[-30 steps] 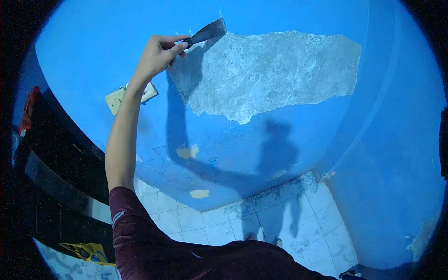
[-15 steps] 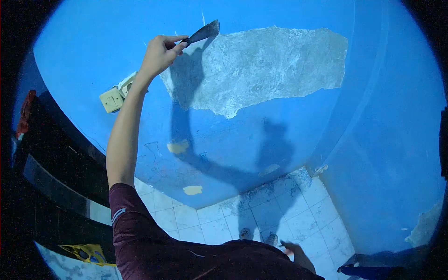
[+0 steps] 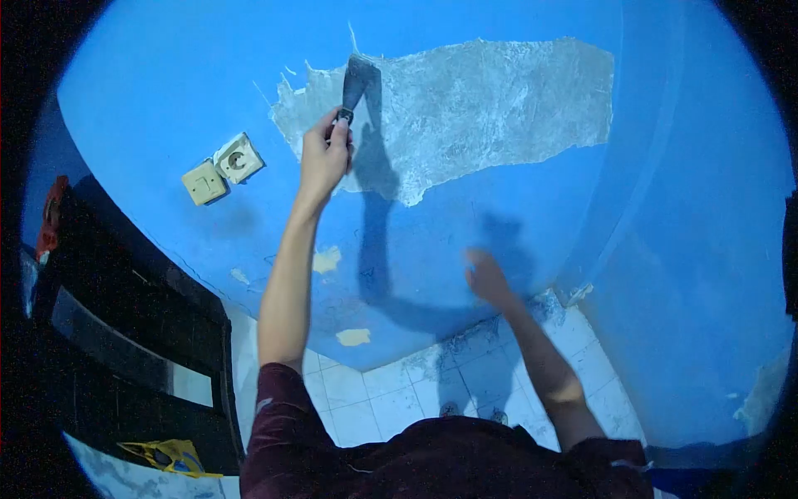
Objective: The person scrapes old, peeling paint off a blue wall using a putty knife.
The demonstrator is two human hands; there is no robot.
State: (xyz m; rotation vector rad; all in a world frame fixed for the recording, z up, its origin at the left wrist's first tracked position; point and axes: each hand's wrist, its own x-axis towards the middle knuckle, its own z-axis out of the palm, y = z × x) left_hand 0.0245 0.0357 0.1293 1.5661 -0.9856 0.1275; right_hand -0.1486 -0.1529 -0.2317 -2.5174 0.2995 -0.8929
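Note:
My left hand (image 3: pixel 325 158) is closed around the dark handle of a putty knife (image 3: pixel 357 81). The blade points up the wall, its tip at the upper left edge of a grey bare patch (image 3: pixel 499 104) where the blue paint is gone. Ragged paint edges border this patch. Lower down, my right hand (image 3: pixel 487 276) is raised in front of the blue wall (image 3: pixel 432 237); its fingers are blurred, and no tool shows in it.
A wall socket (image 3: pixel 238 158) and a switch (image 3: pixel 204 183) sit left of the patch. White floor tiles (image 3: pixel 391 413) meet the wall below. Dark furniture (image 3: pixel 125 316) stands at the left, with a yellow bag (image 3: pixel 162 456) near its foot. A wall corner lies right.
The putty knife has swung from slanting right to nearly upright, and my left hand has moved right and down. My right hand has risen from beside my body toward the wall.

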